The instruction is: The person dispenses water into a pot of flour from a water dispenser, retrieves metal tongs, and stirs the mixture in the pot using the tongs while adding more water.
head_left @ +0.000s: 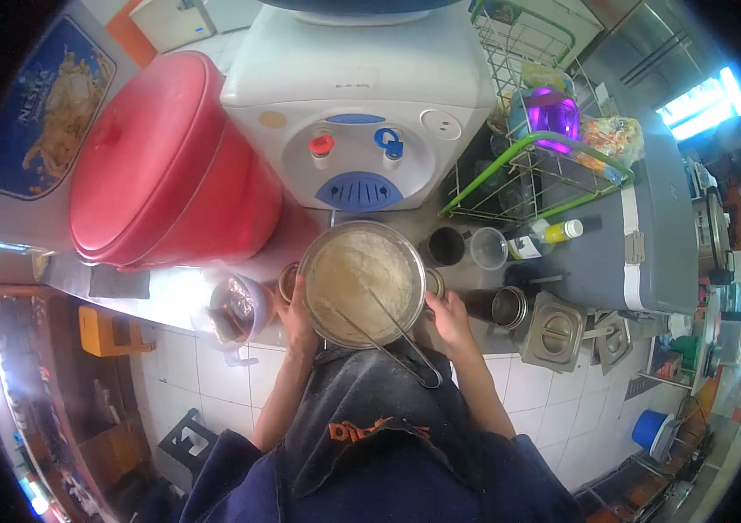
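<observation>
- The white water dispenser stands at the back of the counter, with a red tap on its left and a blue one on its right.
- The grey cooler box is at the right, its pale latch facing the counter.
- The red bucket, its red lid on, stands just left of the dispenser.
- A green-framed wire rack sits between dispenser and cooler box.
- The round metal bowl is at the counter's front side, before the dispenser and close to the person's dark apron; pale, flour-like powder covers its inside.
- The left hand grips the bowl's left side.
- The right hand is at the bowl's right side, fingers bent; I cannot tell how firmly they close.
- A clear plastic jug stands left of the left hand.
- Metal tongs lie across the bowl's near rim, tips in the powder, bent end out over the apron.
- A steel container lid lies right of the right hand.
- A yellow-capped bottle is near the cooler box.
- A clear plastic cup and a dark cup stand side by side, right of the bowl.
</observation>
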The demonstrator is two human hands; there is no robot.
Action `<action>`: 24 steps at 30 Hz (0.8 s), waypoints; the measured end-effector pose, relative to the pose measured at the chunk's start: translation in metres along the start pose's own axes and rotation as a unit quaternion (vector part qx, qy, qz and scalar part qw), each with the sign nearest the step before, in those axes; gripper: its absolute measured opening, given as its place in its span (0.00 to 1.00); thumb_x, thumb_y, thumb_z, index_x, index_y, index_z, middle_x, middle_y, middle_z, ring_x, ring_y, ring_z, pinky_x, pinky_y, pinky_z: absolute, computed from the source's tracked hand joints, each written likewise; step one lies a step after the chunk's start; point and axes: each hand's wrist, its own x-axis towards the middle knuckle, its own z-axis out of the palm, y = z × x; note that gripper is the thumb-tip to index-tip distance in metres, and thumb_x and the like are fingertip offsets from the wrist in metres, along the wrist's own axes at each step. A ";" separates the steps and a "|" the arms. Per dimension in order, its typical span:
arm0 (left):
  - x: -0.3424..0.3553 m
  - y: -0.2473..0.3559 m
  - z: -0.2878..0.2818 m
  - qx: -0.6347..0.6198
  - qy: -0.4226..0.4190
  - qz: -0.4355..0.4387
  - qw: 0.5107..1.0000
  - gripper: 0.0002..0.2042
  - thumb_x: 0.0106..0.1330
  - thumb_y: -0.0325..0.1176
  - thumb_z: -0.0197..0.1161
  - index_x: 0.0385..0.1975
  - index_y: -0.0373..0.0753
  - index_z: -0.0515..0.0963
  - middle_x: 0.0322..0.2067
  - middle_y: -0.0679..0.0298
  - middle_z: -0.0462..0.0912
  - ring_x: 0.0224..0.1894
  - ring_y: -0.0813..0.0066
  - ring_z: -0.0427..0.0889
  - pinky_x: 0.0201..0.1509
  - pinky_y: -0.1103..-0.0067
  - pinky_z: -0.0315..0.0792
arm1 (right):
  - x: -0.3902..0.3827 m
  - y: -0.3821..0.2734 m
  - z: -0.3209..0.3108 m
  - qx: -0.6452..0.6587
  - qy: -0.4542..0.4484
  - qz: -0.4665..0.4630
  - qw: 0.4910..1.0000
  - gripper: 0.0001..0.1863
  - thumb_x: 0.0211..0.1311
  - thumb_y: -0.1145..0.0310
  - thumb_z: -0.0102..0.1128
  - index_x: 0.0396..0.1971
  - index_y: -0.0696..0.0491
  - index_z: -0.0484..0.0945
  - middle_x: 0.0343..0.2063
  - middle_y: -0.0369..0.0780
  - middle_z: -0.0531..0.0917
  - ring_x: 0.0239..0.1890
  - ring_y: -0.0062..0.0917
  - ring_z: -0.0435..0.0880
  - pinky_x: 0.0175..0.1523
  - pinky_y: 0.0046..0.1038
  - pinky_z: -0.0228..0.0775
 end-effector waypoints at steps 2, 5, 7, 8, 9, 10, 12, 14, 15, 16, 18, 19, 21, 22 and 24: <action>-0.002 -0.004 -0.003 -0.033 -0.009 -0.014 0.999 0.22 0.71 0.36 0.64 0.61 0.34 0.71 0.54 0.56 0.79 0.55 0.67 0.78 0.56 0.72 0.76 | 0.009 0.013 0.004 0.093 -0.001 -0.004 0.996 0.17 0.66 0.66 0.64 0.49 0.59 0.74 0.40 0.39 0.83 0.43 0.25 0.80 0.47 0.32 0.72; -0.007 0.002 -0.007 -0.077 -0.027 -0.030 0.996 0.22 0.71 0.31 0.61 0.62 0.35 0.68 0.55 0.56 0.77 0.55 0.66 0.78 0.57 0.71 0.76 | -0.004 -0.022 0.020 0.216 -0.006 0.029 0.976 0.14 0.65 0.70 0.64 0.47 0.57 0.75 0.39 0.38 0.81 0.41 0.22 0.79 0.45 0.23 0.69; -0.011 0.015 0.002 -0.093 -0.040 -0.031 0.994 0.22 0.71 0.29 0.60 0.63 0.35 0.67 0.55 0.56 0.77 0.55 0.66 0.78 0.58 0.71 0.76 | -0.011 -0.034 0.009 0.174 0.006 0.060 0.983 0.12 0.69 0.73 0.58 0.49 0.57 0.72 0.45 0.41 0.81 0.46 0.27 0.83 0.54 0.34 0.75; -0.012 0.023 0.007 -0.080 -0.037 -0.030 0.996 0.22 0.70 0.27 0.59 0.63 0.35 0.67 0.55 0.56 0.77 0.55 0.66 0.78 0.58 0.71 0.76 | -0.015 -0.042 0.007 0.206 0.002 0.041 0.978 0.12 0.70 0.73 0.58 0.50 0.57 0.72 0.45 0.41 0.81 0.47 0.27 0.83 0.54 0.34 0.75; -0.015 0.032 0.013 -0.068 -0.038 -0.032 0.996 0.22 0.69 0.25 0.58 0.63 0.35 0.67 0.55 0.56 0.76 0.55 0.66 0.78 0.58 0.71 0.76 | -0.023 -0.057 0.006 0.204 0.003 0.038 0.978 0.12 0.70 0.73 0.58 0.50 0.57 0.72 0.45 0.41 0.81 0.47 0.27 0.83 0.54 0.34 0.75; -0.018 0.043 0.020 -0.070 -0.038 -0.031 0.996 0.22 0.69 0.25 0.58 0.63 0.35 0.67 0.55 0.56 0.76 0.55 0.66 0.78 0.58 0.71 0.76 | -0.031 -0.075 0.007 0.219 -0.018 0.016 0.975 0.12 0.71 0.72 0.57 0.50 0.57 0.72 0.45 0.40 0.81 0.47 0.27 0.83 0.54 0.33 0.75; -0.022 0.064 0.033 -0.107 -0.032 -0.022 0.994 0.24 0.68 0.26 0.59 0.64 0.36 0.66 0.54 0.57 0.76 0.55 0.66 0.77 0.59 0.71 0.75 | -0.041 -0.103 0.010 0.225 -0.042 -0.027 0.973 0.11 0.72 0.72 0.56 0.50 0.56 0.72 0.44 0.40 0.82 0.46 0.25 0.83 0.54 0.31 0.74; -0.016 0.070 0.037 -0.097 -0.034 -0.010 0.995 0.24 0.67 0.25 0.59 0.64 0.36 0.66 0.54 0.57 0.76 0.55 0.66 0.78 0.59 0.70 0.74 | -0.043 -0.123 0.014 0.222 -0.037 -0.031 0.974 0.11 0.72 0.72 0.56 0.50 0.56 0.72 0.44 0.40 0.82 0.46 0.25 0.83 0.54 0.30 0.74; -0.013 0.074 0.040 -0.085 -0.037 0.000 0.996 0.25 0.66 0.25 0.59 0.64 0.36 0.66 0.53 0.57 0.76 0.55 0.65 0.78 0.60 0.70 0.74 | -0.043 -0.131 0.014 0.221 -0.029 -0.033 0.974 0.11 0.72 0.71 0.56 0.50 0.57 0.72 0.45 0.40 0.82 0.46 0.25 0.83 0.54 0.30 0.74; -0.009 0.078 0.046 -0.089 -0.040 0.001 0.995 0.25 0.66 0.25 0.59 0.64 0.36 0.66 0.53 0.57 0.76 0.55 0.65 0.78 0.60 0.70 0.74 | -0.039 -0.133 0.013 0.219 -0.028 -0.038 0.975 0.11 0.72 0.71 0.56 0.50 0.57 0.72 0.45 0.40 0.82 0.46 0.25 0.83 0.54 0.30 0.74; 0.000 0.086 0.056 -0.129 -0.031 -0.017 0.991 0.27 0.61 0.22 0.58 0.63 0.37 0.66 0.52 0.57 0.75 0.54 0.64 0.78 0.58 0.70 0.74 | -0.025 -0.131 0.009 0.223 -0.041 -0.044 0.973 0.14 0.71 0.73 0.55 0.53 0.58 0.71 0.48 0.41 0.81 0.51 0.28 0.81 0.56 0.36 0.75; 0.004 0.088 0.059 -0.134 -0.034 -0.013 0.990 0.27 0.61 0.22 0.58 0.63 0.37 0.66 0.52 0.57 0.75 0.54 0.64 0.78 0.58 0.70 0.74 | -0.019 -0.130 0.009 0.222 -0.043 -0.051 0.973 0.14 0.71 0.73 0.55 0.53 0.58 0.71 0.48 0.41 0.81 0.51 0.28 0.81 0.56 0.36 0.75; 0.015 0.091 0.063 -0.160 -0.054 -0.018 0.985 0.29 0.56 0.20 0.55 0.62 0.38 0.66 0.51 0.57 0.75 0.53 0.63 0.79 0.56 0.69 0.75 | -0.009 -0.133 0.013 0.249 -0.061 -0.056 0.965 0.13 0.71 0.73 0.54 0.53 0.59 0.72 0.48 0.42 0.81 0.50 0.28 0.82 0.56 0.36 0.75; 0.020 0.091 0.065 -0.167 -0.055 -0.013 0.984 0.29 0.56 0.20 0.55 0.62 0.38 0.66 0.51 0.57 0.75 0.53 0.63 0.79 0.56 0.69 0.75 | -0.007 -0.137 0.015 0.246 -0.065 -0.063 0.965 0.13 0.71 0.73 0.54 0.53 0.59 0.72 0.48 0.42 0.81 0.50 0.28 0.82 0.56 0.36 0.75; 0.029 0.089 0.066 -0.144 -0.037 -0.012 0.989 0.32 0.53 0.20 0.55 0.63 0.39 0.66 0.53 0.58 0.76 0.54 0.64 0.79 0.56 0.69 0.77 | -0.006 -0.142 0.019 0.238 -0.069 -0.071 0.966 0.12 0.71 0.71 0.56 0.51 0.57 0.74 0.45 0.41 0.82 0.47 0.27 0.83 0.55 0.31 0.74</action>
